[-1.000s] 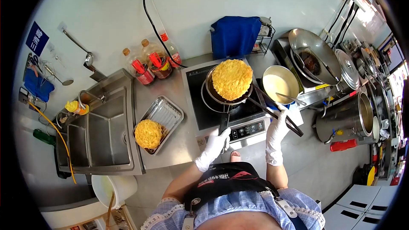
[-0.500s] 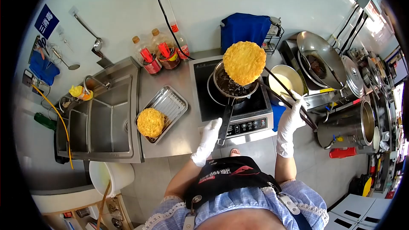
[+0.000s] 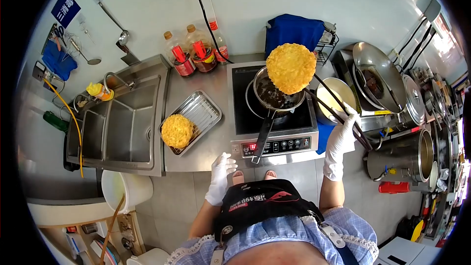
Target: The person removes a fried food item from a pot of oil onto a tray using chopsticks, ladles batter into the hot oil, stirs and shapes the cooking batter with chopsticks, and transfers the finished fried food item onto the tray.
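Note:
My right hand (image 3: 341,137), white-gloved, is closed around long dark chopsticks (image 3: 321,102). Their far ends grip a round golden fried cake (image 3: 291,68), raised above a small saucepan (image 3: 257,91) of dark bubbling oil. The cake covers part of the pan's far rim. My left hand (image 3: 221,172), also gloved, hovers in front of the counter with fingers loosely bent and nothing in them, apart from the black pan handle (image 3: 264,135). Left of the cooker, a second golden fried cake (image 3: 177,131) lies on a wire rack in a metal tray (image 3: 205,108).
The pan stands on an induction cooker (image 3: 243,120) with a lit display. Beside it is a pot of pale batter (image 3: 337,88). Sauce bottles (image 3: 198,56) stand by the wall, a steel sink (image 3: 128,130) to the left, a wok (image 3: 369,59) and a tall steel pot (image 3: 397,152) to the right.
My left hand has moved away from the pan handle, back toward my body and leftward. The fried cake stays raised in the chopsticks. The whole view has shifted slightly.

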